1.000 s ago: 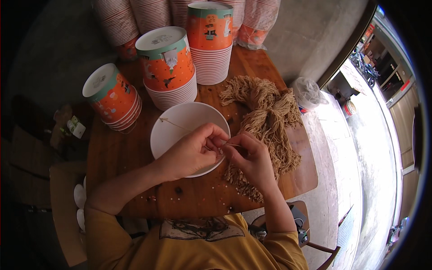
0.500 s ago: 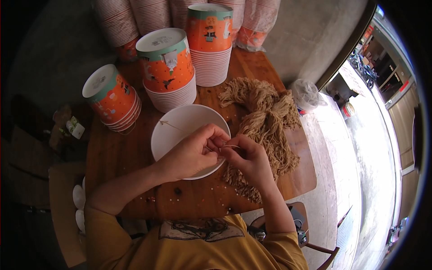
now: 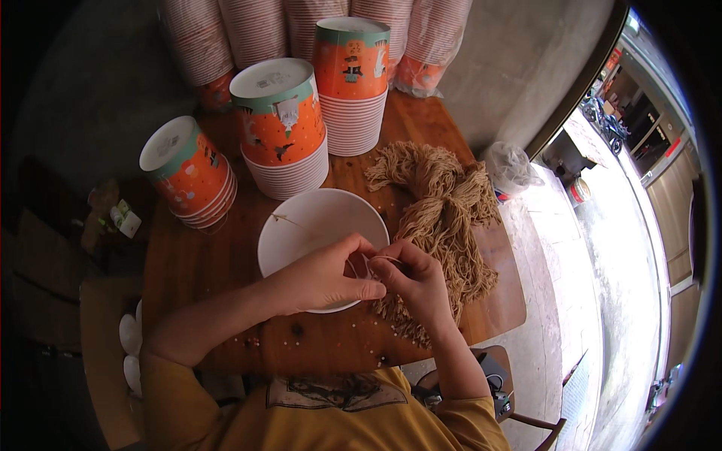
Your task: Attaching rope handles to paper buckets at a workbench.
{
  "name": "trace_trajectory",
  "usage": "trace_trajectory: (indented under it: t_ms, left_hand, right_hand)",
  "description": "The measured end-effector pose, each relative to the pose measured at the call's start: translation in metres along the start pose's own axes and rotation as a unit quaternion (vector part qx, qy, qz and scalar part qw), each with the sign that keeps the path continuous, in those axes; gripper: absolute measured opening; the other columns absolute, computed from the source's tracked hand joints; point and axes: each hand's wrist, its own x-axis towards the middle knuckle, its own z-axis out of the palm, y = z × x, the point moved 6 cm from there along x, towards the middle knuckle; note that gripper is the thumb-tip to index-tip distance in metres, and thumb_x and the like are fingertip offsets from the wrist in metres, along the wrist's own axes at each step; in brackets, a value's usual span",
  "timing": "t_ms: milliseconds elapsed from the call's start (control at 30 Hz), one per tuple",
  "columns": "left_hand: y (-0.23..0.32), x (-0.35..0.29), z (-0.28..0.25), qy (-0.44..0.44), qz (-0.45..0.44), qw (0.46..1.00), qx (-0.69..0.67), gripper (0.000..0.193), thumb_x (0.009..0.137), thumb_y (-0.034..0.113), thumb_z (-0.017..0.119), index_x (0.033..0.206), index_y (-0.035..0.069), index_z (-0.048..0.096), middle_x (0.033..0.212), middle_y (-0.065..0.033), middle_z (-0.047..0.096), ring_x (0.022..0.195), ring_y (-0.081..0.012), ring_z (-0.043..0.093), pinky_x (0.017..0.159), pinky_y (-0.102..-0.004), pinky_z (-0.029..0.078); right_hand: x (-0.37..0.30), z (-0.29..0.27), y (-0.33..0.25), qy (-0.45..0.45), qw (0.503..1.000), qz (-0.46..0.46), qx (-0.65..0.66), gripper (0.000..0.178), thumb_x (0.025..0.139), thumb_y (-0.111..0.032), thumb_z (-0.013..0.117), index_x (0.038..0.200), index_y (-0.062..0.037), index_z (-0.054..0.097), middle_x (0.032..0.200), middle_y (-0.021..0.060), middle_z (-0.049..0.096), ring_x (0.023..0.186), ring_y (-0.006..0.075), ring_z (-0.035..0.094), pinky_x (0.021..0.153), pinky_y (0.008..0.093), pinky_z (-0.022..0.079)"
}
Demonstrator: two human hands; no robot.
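Note:
A white paper bucket (image 3: 316, 213) sits mouth up in front of me, with a knotted end of tan cord (image 3: 281, 218) poking through its left wall. Over its right rim my two hands meet. Closed in a pinch, my left hand (image 3: 331, 276) has thumb and fingers on a thin cord (image 3: 385, 258). My right hand (image 3: 423, 284) pinches the same cord, which loops over its fingertips; the fingers hide part of the cord and rim. A tied bundle of tan cords (image 3: 451, 225) lies right of the bucket, behind and beside my right hand.
Upside-down stacks of orange paper buckets stand behind: a short stack (image 3: 188, 173), a middle stack (image 3: 282, 128) and a taller one (image 3: 352, 83). Bagged stacks (image 3: 421, 52) line the wall. Small pale bits dot the wooden table (image 3: 248, 338). A plastic-wrapped container (image 3: 510, 169) is beyond its right edge.
My left thumb has stretched out toward the right fingertips, and the loop of cord at my right hand sits higher. The whole view has shifted slightly, so the table things appear lower.

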Motion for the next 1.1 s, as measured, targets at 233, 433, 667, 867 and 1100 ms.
trace_trajectory:
  t_ms: [233,433,667,867,1100]
  left_hand:
    - [-0.003,0.003,-0.002,-0.013,-0.017,0.998,-0.066,0.026,0.091,0.012,0.066,0.112,0.0,0.056,0.102,-0.0053,0.063,0.094,-0.0116,0.06,0.083,-0.0266,0.049]
    - [-0.007,-0.001,-0.008,-0.041,-0.07,0.981,-0.174,0.017,0.092,0.01,0.063,0.106,0.002,0.058,0.095,-0.0017,0.061,0.084,-0.0072,0.057,0.078,-0.0228,0.048]
    - [0.002,0.0,-0.007,0.025,0.033,0.999,-0.031,0.009,0.093,0.01,0.061,0.097,0.002,0.057,0.087,0.0006,0.059,0.081,-0.0062,0.055,0.076,-0.0235,0.048]
    - [0.011,-0.002,-0.006,0.049,0.075,0.996,0.007,0.012,0.095,0.012,0.059,0.099,0.001,0.057,0.088,0.0001,0.059,0.083,-0.0066,0.056,0.077,-0.0248,0.048]
    - [-0.002,0.001,0.002,-0.045,-0.063,0.982,-0.17,0.015,0.093,0.011,0.061,0.105,0.002,0.059,0.092,-0.001,0.061,0.08,-0.0059,0.056,0.073,-0.0223,0.047]
  right_hand:
    - [-0.001,0.0,-0.001,-0.002,1.0,-0.002,0.01,0.011,0.091,-0.01,0.066,0.094,0.0001,0.064,0.086,-0.0018,0.063,0.082,0.0047,0.056,0.075,0.0212,0.046]
    - [-0.003,-0.001,-0.001,-0.018,0.999,-0.005,0.035,0.011,0.092,-0.011,0.065,0.095,-0.0005,0.063,0.087,-0.0022,0.063,0.082,0.0042,0.055,0.076,0.0203,0.044]
    - [-0.011,-0.005,-0.004,0.004,1.0,-0.004,0.024,0.01,0.091,-0.01,0.066,0.095,-0.0007,0.063,0.089,-0.0019,0.062,0.08,0.0039,0.054,0.072,0.0199,0.044]
    - [-0.012,-0.005,-0.013,0.038,0.987,-0.087,-0.128,0.008,0.087,-0.005,0.068,0.092,-0.0014,0.064,0.082,0.0026,0.059,0.074,0.009,0.056,0.064,0.0226,0.045]
    - [-0.007,-0.006,-0.011,0.037,0.989,-0.102,-0.099,0.008,0.085,-0.004,0.069,0.091,-0.0021,0.065,0.084,0.0051,0.062,0.074,0.0134,0.059,0.066,0.0254,0.048]
